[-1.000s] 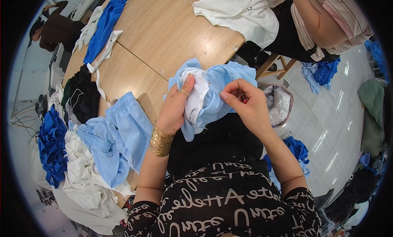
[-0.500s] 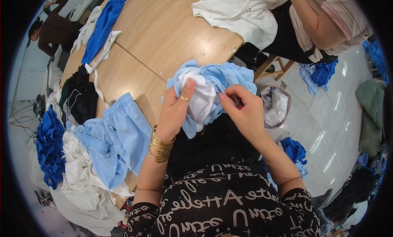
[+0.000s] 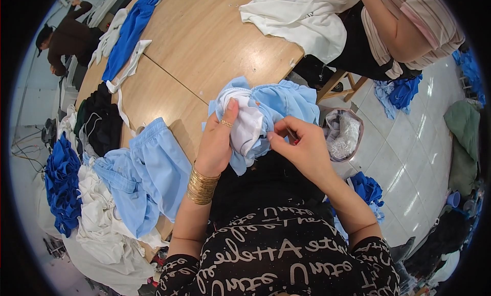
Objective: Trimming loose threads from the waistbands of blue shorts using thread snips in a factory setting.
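Bunched over the table's edge in front of me is a light blue garment (image 3: 294,99) with a white inner part (image 3: 246,126) turned outward. My left hand (image 3: 217,142) grips it from the left, thumb pressed on the white cloth. My right hand (image 3: 302,145) pinches a bit of the light blue fabric between thumb and forefinger. Something small, partly red, shows inside the curled right fingers; its kind cannot be made out. Light blue shorts (image 3: 158,163) with an elastic waistband lie on the table to the left.
A wooden table (image 3: 204,35) spreads ahead. White cloth (image 3: 97,204) and royal blue cloth (image 3: 62,186) are heaped left. At right stand a bin (image 3: 343,135) of scraps and a wooden stool (image 3: 353,86). A person in stripes (image 3: 429,25) sits far right with a white garment (image 3: 302,22).
My right hand has shifted slightly down and left along the garment, still pinching. The left hand has moved slightly left with its hold kept. The person at far left has lowered an arm.
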Demonstrator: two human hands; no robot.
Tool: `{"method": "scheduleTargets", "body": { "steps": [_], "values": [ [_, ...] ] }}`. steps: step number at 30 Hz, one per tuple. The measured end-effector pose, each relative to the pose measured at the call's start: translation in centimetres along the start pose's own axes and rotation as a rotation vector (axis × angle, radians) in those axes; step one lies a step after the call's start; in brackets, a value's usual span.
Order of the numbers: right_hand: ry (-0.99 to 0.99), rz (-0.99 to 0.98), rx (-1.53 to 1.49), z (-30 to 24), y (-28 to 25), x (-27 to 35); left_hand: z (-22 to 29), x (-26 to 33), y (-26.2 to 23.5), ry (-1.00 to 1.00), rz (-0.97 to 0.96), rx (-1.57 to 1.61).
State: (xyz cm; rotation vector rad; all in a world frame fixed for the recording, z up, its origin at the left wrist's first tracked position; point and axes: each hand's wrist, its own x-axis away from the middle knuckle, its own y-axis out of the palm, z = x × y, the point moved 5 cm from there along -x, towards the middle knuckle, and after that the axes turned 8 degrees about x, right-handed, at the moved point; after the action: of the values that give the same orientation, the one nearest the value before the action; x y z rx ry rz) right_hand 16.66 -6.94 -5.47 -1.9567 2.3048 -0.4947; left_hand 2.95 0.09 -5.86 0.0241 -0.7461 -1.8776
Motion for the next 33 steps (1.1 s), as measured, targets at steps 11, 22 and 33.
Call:
{"method": "scheduleTargets", "body": {
  "steps": [11,22,33],
  "values": [
    [0.361,0.022,-0.873,3.5,1.5,0.1,1.3,1.4,1.2,0.197,-0.219,-0.436],
    [0.248,0.100,-0.701,1.7,0.5,-0.5,1.4,0.7,0.5,0.116,-0.080,-0.302],
    [0.172,0.135,-0.578,1.0,0.5,-0.1,0.7,-0.1,-0.3,0.010,-0.076,-0.042]
  ]
}}
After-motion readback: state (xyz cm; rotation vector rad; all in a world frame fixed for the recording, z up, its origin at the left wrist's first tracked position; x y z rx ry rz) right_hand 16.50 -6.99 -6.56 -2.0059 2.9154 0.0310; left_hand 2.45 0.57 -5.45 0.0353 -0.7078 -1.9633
